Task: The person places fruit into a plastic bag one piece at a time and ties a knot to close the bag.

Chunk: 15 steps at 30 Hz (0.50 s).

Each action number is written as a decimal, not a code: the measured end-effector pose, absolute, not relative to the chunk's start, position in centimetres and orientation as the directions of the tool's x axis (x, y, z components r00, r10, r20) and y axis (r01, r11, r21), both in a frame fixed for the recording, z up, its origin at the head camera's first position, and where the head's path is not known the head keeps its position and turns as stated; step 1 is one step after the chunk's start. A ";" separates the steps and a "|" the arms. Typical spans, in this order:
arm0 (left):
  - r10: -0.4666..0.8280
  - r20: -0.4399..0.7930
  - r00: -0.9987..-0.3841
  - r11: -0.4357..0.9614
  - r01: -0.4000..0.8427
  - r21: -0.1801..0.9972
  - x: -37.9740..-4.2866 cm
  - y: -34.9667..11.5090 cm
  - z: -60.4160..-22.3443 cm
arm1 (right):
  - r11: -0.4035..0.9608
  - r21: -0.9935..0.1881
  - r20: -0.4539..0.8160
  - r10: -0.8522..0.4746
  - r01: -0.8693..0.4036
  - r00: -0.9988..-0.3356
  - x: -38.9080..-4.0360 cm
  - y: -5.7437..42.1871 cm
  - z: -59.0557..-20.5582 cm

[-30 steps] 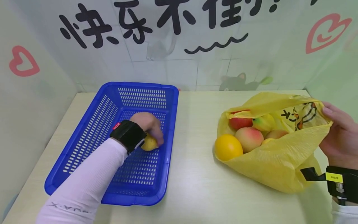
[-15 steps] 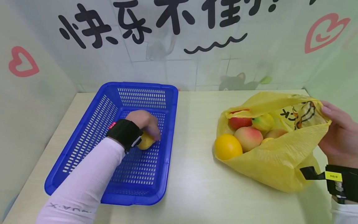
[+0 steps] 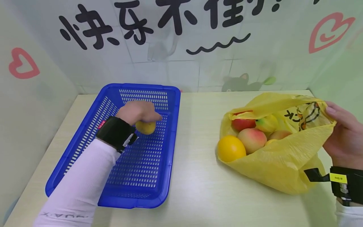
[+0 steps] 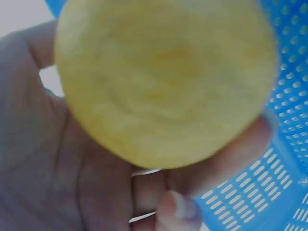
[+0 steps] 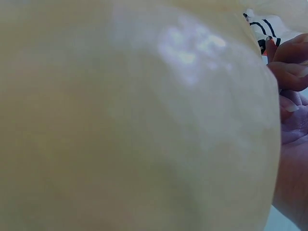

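Observation:
Over the blue plastic basket (image 3: 169,171), my left hand (image 3: 135,111) grips a round yellow fruit (image 3: 146,128). The left wrist view shows the same yellow fruit (image 4: 166,82) large, its skin faintly mottled orange, with fingers curled around its lower side. At the far right, my right hand (image 3: 344,135) holds the edge of a yellow plastic bag (image 3: 286,165), thumb over the rim, so its mouth faces left. Inside the bag mouth lie an orange (image 3: 231,148), a peach (image 3: 252,141), a red fruit (image 3: 243,124) and a yellow-green fruit (image 3: 267,124). In the right wrist view the bag (image 5: 139,130) hides most of the hand.
Basket and bag stand apart on a pale wooden table (image 3: 195,157). A white wall sheet (image 3: 184,74) with black lettering and pink hearts closes off the back. Further sheets flank the table on both sides.
My left hand has lifted the yellow fruit and moved away toward the back of the basket, slightly left. The right hand and bag have stayed put.

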<state>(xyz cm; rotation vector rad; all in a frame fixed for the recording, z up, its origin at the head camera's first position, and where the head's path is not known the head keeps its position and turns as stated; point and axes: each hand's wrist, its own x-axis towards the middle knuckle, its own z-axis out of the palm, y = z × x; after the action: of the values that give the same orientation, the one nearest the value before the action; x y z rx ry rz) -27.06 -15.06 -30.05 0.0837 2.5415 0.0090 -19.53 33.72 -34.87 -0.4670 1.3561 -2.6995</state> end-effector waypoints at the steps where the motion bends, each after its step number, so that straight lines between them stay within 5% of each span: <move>1: 0.071 -0.534 -0.842 0.997 0.069 0.025 -27.1 -15.0 -30.0 | -0.596 -0.800 0.232 -0.205 -0.067 -0.951 -19.5 33.7 -34.9; 7: 0.059 -0.318 -0.946 0.997 0.042 0.059 -26.9 -14.8 -29.4 | -0.566 -0.821 0.231 -0.199 -0.081 -0.952 -19.5 33.6 -34.7; 15: 0.114 -0.183 -0.977 0.966 0.065 0.251 -27.0 -12.7 -28.5 | -0.586 -0.808 0.227 -0.212 -0.062 -0.951 -19.4 33.5 -34.7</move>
<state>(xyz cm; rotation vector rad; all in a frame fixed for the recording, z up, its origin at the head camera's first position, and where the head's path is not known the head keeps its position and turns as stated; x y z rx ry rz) -26.98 -12.67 -28.48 0.1342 2.9189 0.3636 -19.39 33.53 -34.70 -0.4629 1.3852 -2.6847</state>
